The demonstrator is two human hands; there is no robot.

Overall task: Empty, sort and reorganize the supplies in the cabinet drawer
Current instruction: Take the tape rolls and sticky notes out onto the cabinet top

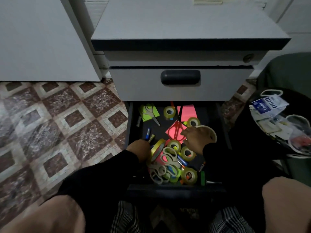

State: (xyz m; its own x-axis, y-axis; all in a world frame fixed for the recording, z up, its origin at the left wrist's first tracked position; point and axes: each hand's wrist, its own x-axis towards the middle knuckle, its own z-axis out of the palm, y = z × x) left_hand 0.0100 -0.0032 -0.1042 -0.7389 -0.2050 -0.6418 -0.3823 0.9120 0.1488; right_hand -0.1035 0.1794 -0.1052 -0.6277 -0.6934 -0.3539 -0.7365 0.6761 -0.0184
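- The lowest drawer of the grey cabinet is pulled out; the drawer above it, with a dark handle, is closed.
- Supplies lie mixed on the dark drawer floor: several tape rolls, pale-handled scissors, pink paper and green paper.
- The left hand is in the near left part of the drawer, fingers curled round a blue pen and a yellowish marker beside it.
- The right hand lies over a wide pale tape roll and a pink sheet with red scissors. If this grip is clamped or loose, I cannot tell.
- At the right stands a dark bin holding packets and bags.
- The floor has brown and cream tiles.
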